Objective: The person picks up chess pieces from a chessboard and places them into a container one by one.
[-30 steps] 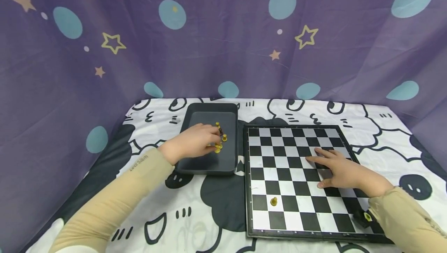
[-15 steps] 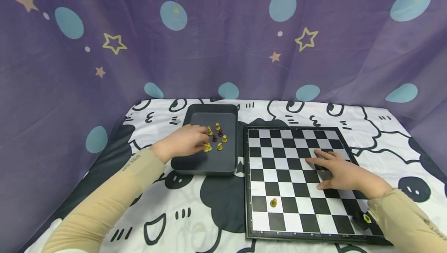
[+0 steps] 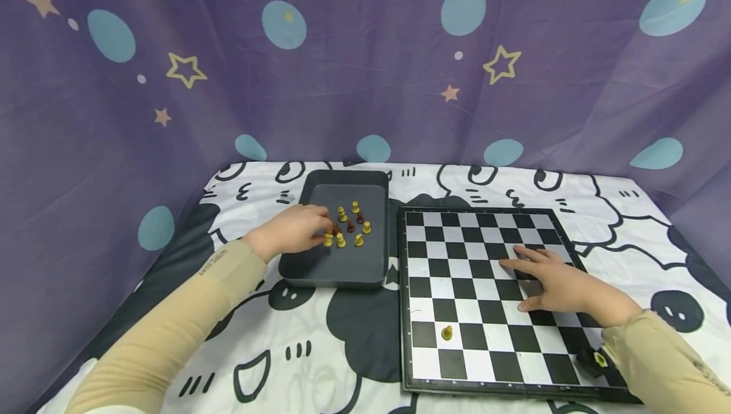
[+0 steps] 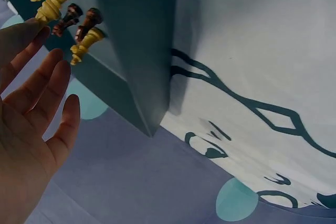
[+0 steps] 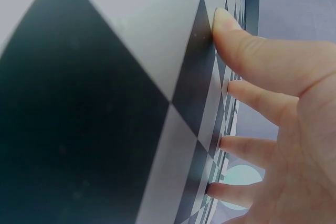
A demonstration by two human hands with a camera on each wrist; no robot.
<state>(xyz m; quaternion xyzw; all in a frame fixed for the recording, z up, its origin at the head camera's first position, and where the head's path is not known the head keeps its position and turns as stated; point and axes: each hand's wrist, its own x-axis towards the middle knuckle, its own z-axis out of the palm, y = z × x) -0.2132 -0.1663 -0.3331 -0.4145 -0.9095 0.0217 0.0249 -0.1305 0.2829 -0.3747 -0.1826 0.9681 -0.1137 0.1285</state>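
My left hand (image 3: 292, 232) reaches into the black tray (image 3: 308, 274), thumb and index finger pinching the head of a yellow chess piece (image 4: 59, 2). In the left wrist view the other fingers are spread and slightly bent. Close by stand more pieces, among them a yellow one (image 3: 341, 240) and a dark red one (image 3: 351, 227). Over on the chessboard (image 3: 419, 287), my right hand (image 3: 562, 280) rests with fingers spread, fingertips at the squares, holding nothing. A single yellow pawn (image 3: 447, 333) stands near the board's front left corner.
Tray and board sit side by side on a black-and-white patterned cloth (image 3: 302, 331). A purple curtain (image 3: 354, 96) hangs behind and at the sides. A small dark block with a yellow mark (image 3: 596, 360) shows by the right sleeve.
My left hand has drawn leftward within the tray, uncovering several yellow and dark red pieces. A yellow piece at its fingertips has shifted left too. The right hand stays put.
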